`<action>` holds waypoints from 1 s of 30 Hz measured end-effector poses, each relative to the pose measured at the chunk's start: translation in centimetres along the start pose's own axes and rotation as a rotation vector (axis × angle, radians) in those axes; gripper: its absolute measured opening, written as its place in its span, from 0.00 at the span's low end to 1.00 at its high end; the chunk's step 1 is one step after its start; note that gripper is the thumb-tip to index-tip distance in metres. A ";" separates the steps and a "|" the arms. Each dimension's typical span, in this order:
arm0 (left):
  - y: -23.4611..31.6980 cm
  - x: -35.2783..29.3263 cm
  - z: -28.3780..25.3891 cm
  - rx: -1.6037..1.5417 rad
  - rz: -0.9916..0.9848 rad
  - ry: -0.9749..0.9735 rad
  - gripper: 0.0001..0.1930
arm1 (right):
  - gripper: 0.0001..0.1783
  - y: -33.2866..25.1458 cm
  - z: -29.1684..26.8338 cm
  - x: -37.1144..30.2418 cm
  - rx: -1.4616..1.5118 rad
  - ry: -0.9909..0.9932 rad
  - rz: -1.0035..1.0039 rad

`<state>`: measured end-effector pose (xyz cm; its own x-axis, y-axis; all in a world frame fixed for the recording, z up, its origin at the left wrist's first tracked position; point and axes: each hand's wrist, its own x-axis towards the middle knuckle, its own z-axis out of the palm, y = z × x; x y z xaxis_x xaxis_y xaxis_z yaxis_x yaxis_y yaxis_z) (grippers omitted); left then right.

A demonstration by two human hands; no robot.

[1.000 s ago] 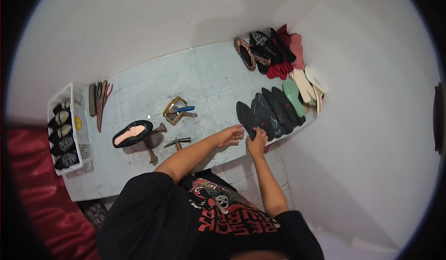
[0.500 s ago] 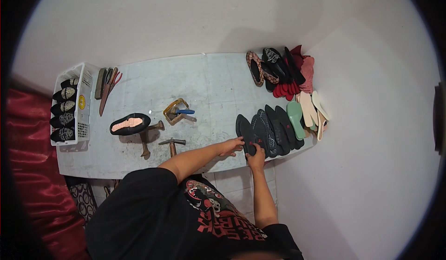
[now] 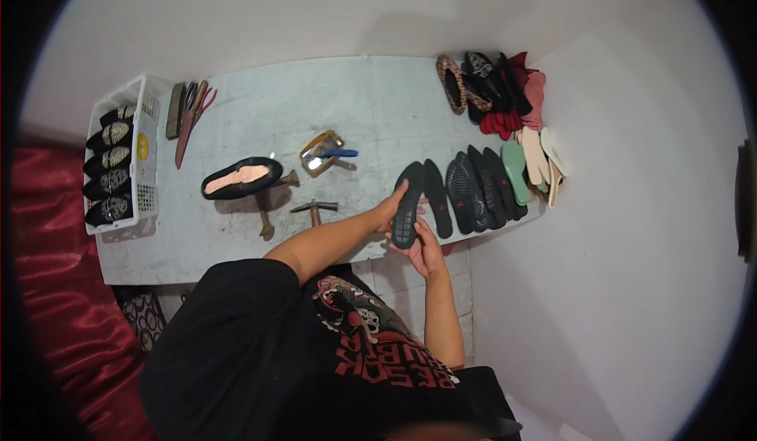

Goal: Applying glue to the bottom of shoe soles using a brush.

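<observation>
A black shoe sole [image 3: 408, 208] is tilted up off the near right of the table, its ridged heel end towards me. My left hand [image 3: 388, 211] is closed round its left edge, thumb on the upper face. At the heel end my right hand [image 3: 426, 253] grips it from below and the right, with some fingers hidden behind. Just right of it lies another black sole [image 3: 438, 198] with a small red mark. Several more black soles [image 3: 471, 193] lie in a row beyond that, some with patterned tread.
Left of my hands are a hammer [image 3: 315, 207], a black shoe [image 3: 242, 178] on a metal shoe anvil [image 3: 266, 219], and a glue container [image 3: 317, 143] with a blue-handled brush [image 3: 341, 153]. A white basket [image 3: 147, 165] of shoes stands far left; insoles [image 3: 514, 169] and shoe uppers [image 3: 487, 82] lie right.
The sole under my hands has been lifted off the row and turned, showing its ridged heel. My left hand has taken its left side; the right has moved to the heel. The view has shifted.
</observation>
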<state>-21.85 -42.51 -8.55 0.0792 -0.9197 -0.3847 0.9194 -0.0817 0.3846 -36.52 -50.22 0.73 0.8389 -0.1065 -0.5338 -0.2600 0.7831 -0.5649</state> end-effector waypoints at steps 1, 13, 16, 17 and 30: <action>0.7 -1.0 0.5 -0.058 0.115 -0.007 0.50 | 0.23 1.2 0.4 0.0 0.002 0.010 0.005; 4.2 -17.9 -7.4 0.179 -0.042 0.039 0.43 | 0.26 5.8 10.0 5.0 -0.646 0.376 0.058; 5.1 -21.1 -8.2 0.157 -0.060 -0.049 0.39 | 0.27 6.2 6.3 11.1 -0.994 0.267 -0.018; 5.0 -21.6 -9.4 0.156 -0.026 -0.046 0.39 | 0.27 6.3 4.8 13.5 -1.194 0.194 -0.085; 3.8 -26.1 -10.9 0.058 0.104 0.136 0.34 | 0.56 7.6 8.9 27.7 -0.720 0.585 -0.052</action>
<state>-16.21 -14.64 -6.14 0.2276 -0.8640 -0.4492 0.8802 -0.0148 0.4743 -11.06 -41.74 -12.76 0.5344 -0.5763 -0.6183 -0.6272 0.2199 -0.7471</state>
